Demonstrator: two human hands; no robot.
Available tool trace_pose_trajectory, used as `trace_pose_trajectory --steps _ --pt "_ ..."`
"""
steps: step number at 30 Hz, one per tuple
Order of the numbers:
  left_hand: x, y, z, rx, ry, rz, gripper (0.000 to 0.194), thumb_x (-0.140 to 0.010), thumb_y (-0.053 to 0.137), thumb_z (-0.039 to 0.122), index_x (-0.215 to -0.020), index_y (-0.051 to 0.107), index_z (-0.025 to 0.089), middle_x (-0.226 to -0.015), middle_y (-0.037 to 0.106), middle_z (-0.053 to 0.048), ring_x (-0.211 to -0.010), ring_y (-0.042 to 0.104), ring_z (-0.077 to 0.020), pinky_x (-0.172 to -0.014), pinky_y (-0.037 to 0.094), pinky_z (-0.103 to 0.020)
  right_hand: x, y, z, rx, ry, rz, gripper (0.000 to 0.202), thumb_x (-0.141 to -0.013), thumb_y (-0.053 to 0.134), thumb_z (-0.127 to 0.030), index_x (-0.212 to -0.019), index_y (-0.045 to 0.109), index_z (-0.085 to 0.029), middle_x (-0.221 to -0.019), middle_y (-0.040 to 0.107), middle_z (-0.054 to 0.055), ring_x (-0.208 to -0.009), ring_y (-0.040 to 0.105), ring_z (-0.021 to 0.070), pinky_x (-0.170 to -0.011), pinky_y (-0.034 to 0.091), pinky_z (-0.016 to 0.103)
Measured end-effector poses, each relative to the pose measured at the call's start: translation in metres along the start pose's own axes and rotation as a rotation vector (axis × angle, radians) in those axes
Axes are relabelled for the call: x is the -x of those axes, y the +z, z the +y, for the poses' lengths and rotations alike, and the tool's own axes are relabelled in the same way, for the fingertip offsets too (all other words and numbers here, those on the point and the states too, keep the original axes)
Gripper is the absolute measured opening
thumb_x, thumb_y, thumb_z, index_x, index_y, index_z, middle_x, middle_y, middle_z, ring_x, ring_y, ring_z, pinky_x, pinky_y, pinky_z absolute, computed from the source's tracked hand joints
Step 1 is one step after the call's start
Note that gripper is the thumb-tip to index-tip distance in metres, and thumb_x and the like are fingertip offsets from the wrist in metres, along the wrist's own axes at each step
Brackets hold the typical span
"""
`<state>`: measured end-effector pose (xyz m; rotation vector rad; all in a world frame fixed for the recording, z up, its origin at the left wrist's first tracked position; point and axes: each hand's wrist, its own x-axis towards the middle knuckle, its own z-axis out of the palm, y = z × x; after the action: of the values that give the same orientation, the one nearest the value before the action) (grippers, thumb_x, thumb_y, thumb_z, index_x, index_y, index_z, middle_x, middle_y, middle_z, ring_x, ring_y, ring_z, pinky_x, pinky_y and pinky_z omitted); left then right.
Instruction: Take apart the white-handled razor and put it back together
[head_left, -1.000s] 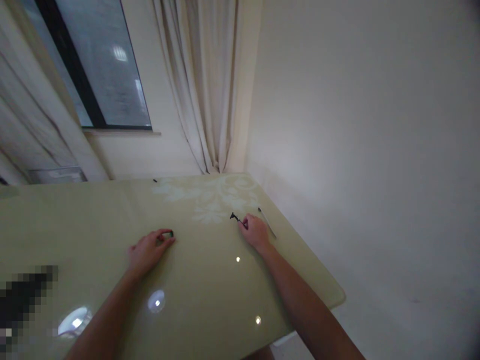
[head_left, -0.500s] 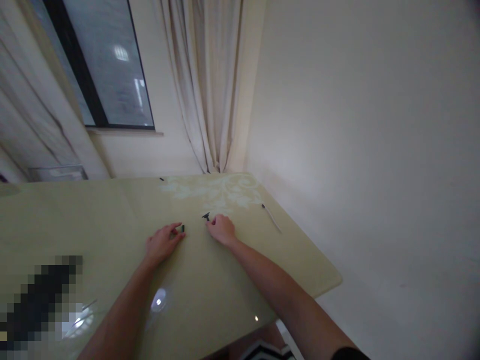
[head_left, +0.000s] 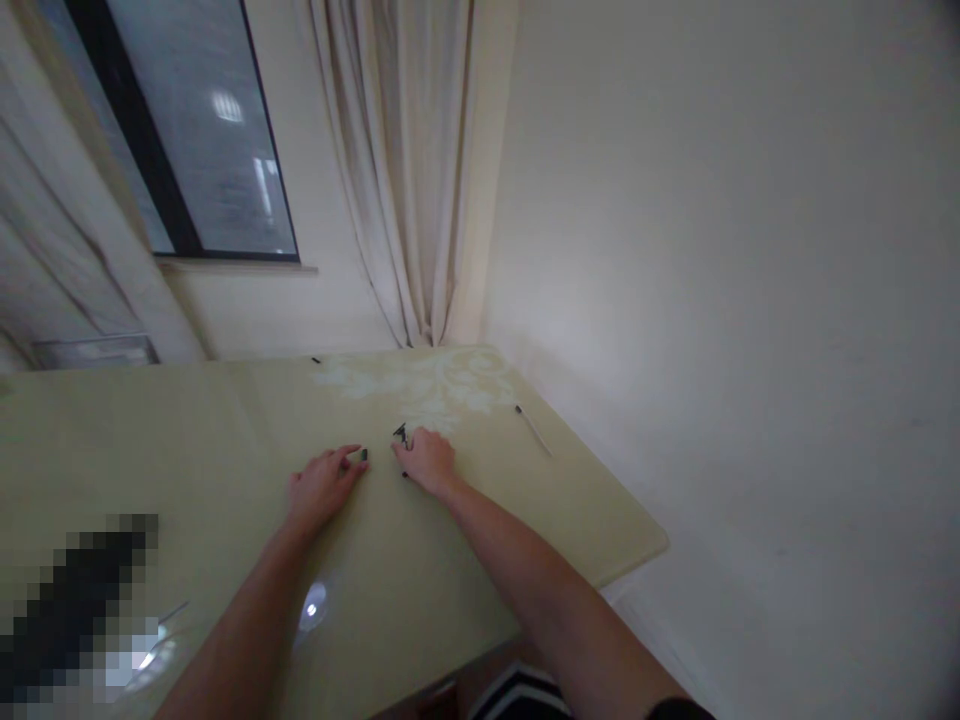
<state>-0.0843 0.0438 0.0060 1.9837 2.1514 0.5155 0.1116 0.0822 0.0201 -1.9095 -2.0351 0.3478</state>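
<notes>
My left hand (head_left: 326,487) rests on the pale yellow-green tabletop (head_left: 420,590), thumb and forefinger closed on a small dark block (head_left: 364,455). To its right, my right hand (head_left: 427,460) grips a black T-shaped tool (head_left: 401,434) that looks like a razor. The tool's wide head shows beyond the fingers, pointing away from me. A dark end shows under the palm, perhaps its handle; the middle is hidden by the hand. A short gap separates the two hands.
A thin white stick with a dark tip (head_left: 535,431) lies near the table's right edge. One small black piece (head_left: 316,360) is at the far edge. Beyond stand a curtain (head_left: 405,180), a window (head_left: 202,130) and a wall (head_left: 712,250). A blurred dark patch (head_left: 75,610) covers the lower left.
My right hand has moved slightly left, and the T-shaped tool has turned in it, so a dark end now shows below the palm. The whole view has shifted a little.
</notes>
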Motion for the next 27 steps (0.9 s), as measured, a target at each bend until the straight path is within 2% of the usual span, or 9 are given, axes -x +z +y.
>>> trace_pose_trajectory --steps 2,5,8,10,13,17,20,24,27 --pt "-0.001 0.002 -0.001 -0.013 0.002 0.010 0.051 -0.096 0.044 0.053 -0.136 0.064 0.027 -0.120 0.073 -0.011 -0.115 0.063 -0.0333 -0.097 0.044 -0.048 0.000 -0.011 0.021 -0.007 0.039 0.003 0.042 -0.094 0.056 -0.060 -0.103 0.071 -0.021 -0.103 0.075 0.013 -0.095 0.071 0.0259 -0.078 0.051 0.034" --pt "-0.001 0.004 -0.001 -0.021 -0.002 0.016 0.052 -0.097 0.042 0.054 -0.136 0.065 0.029 -0.119 0.073 -0.011 -0.114 0.063 -0.0334 -0.095 0.045 -0.049 0.002 -0.040 0.074 0.020 0.149 0.034 0.029 -0.096 0.059 -0.047 -0.101 0.071 -0.021 -0.101 0.075 0.011 -0.093 0.070 0.0242 -0.076 0.049 0.032" --pt "-0.002 0.006 0.000 -0.042 0.010 0.014 0.051 -0.097 0.041 0.054 -0.136 0.065 0.031 -0.118 0.073 -0.011 -0.113 0.063 -0.0338 -0.095 0.044 -0.051 0.005 -0.074 0.137 0.085 0.209 0.217 0.023 -0.100 0.052 -0.036 -0.103 0.069 -0.021 -0.103 0.072 0.011 -0.098 0.067 0.0234 -0.080 0.047 0.031" --pt "-0.002 0.006 0.001 -0.049 0.017 0.015 0.050 -0.098 0.041 0.053 -0.135 0.065 0.031 -0.118 0.072 -0.011 -0.114 0.063 -0.0340 -0.096 0.044 -0.051 0.007 -0.089 0.171 0.162 0.199 0.385 0.021 -0.096 0.059 -0.033 -0.111 0.065 -0.019 -0.116 0.067 0.014 -0.112 0.061 0.0261 -0.087 0.045 0.032" --pt "-0.002 0.005 0.000 -0.047 0.021 0.014 0.050 -0.098 0.040 0.053 -0.135 0.065 0.032 -0.117 0.072 -0.011 -0.113 0.063 -0.0333 -0.096 0.043 -0.051 0.005 -0.095 0.198 0.156 0.231 0.380 0.028 -0.091 0.061 -0.022 -0.118 0.061 -0.016 -0.119 0.064 0.017 -0.109 0.059 0.0267 -0.086 0.043 0.032" --pt "-0.002 0.003 0.000 -0.044 0.009 0.008 0.050 -0.097 0.042 0.054 -0.135 0.066 0.032 -0.115 0.073 -0.011 -0.112 0.064 -0.0325 -0.095 0.044 -0.048 0.000 -0.076 0.181 0.037 0.177 0.247 0.022 -0.089 0.050 -0.007 -0.104 0.065 -0.016 -0.103 0.068 0.011 -0.094 0.061 0.0203 -0.079 0.040 0.028" --pt "-0.002 0.003 -0.001 -0.050 0.000 0.007 0.051 -0.097 0.042 0.055 -0.134 0.067 0.031 -0.115 0.073 -0.010 -0.111 0.064 -0.0325 -0.094 0.045 -0.048 0.001 -0.053 0.136 -0.014 0.062 0.216 0.018 -0.087 0.056 -0.008 -0.098 0.066 -0.018 -0.099 0.069 0.006 -0.091 0.061 0.0165 -0.077 0.039 0.024" --pt "-0.001 0.003 -0.003 -0.045 0.009 0.010 0.051 -0.098 0.041 0.055 -0.135 0.065 0.032 -0.117 0.073 -0.010 -0.113 0.063 -0.0312 -0.095 0.044 -0.048 0.005 -0.025 0.070 -0.085 -0.141 0.179 0.018 -0.086 0.055 -0.008 -0.097 0.066 -0.018 -0.099 0.068 0.008 -0.085 0.060 0.0174 -0.076 0.040 0.026" --pt "0.000 0.003 -0.003 -0.058 0.017 0.013 0.050 -0.098 0.041 0.054 -0.135 0.065 0.031 -0.118 0.072 -0.011 -0.113 0.063 -0.0308 -0.096 0.043 -0.047 0.009 -0.010 0.047 -0.080 -0.145 0.161 0.020 -0.086 0.055 -0.008 -0.100 0.066 -0.017 -0.101 0.066 0.010 -0.084 0.060 0.0186 -0.075 0.041 0.028"
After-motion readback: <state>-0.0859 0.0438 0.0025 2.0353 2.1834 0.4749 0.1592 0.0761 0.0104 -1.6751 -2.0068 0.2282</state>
